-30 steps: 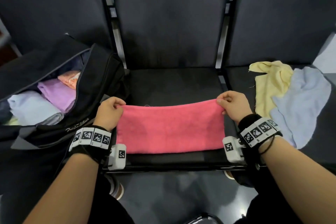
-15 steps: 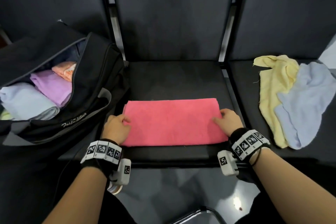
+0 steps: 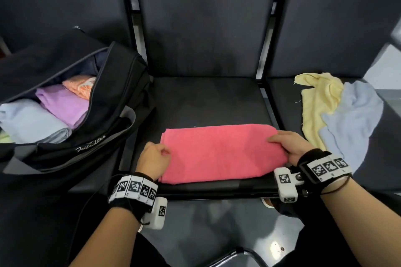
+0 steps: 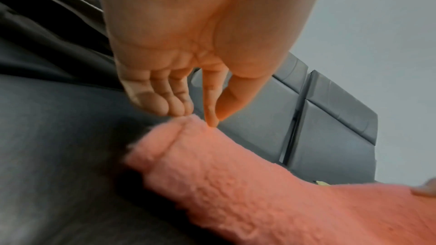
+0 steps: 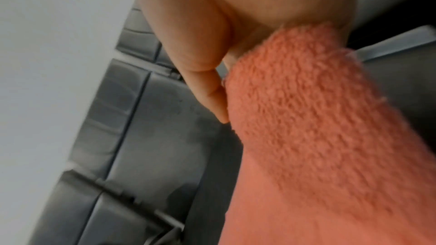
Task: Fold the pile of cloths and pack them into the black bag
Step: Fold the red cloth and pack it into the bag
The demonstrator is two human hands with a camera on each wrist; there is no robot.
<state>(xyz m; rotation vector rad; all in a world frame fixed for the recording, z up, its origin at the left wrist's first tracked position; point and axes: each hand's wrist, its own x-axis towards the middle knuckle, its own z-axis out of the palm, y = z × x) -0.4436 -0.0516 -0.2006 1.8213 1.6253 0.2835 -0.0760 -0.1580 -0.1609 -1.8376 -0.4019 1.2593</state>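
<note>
At my far left the soft black zip-top fabric bag sits open on the seat, and inside it lie a folded pale blue cloth, a folded lilac cloth and an orange cloth behind them. Just right of the bag, my left hand rests at the left end of the folded pink terry cloth; my outer fingers are curled, while the index fingertip and thumb come together at its edge, though I cannot tell whether they pinch it. The cloth lies flat across the front of the dark padded middle seat. My right hand holds its right end, thumb on top and fingers tucked under the fold. Further right, a crumpled pale yellow cloth and a crumpled light blue cloth overlap on the next seat.
</note>
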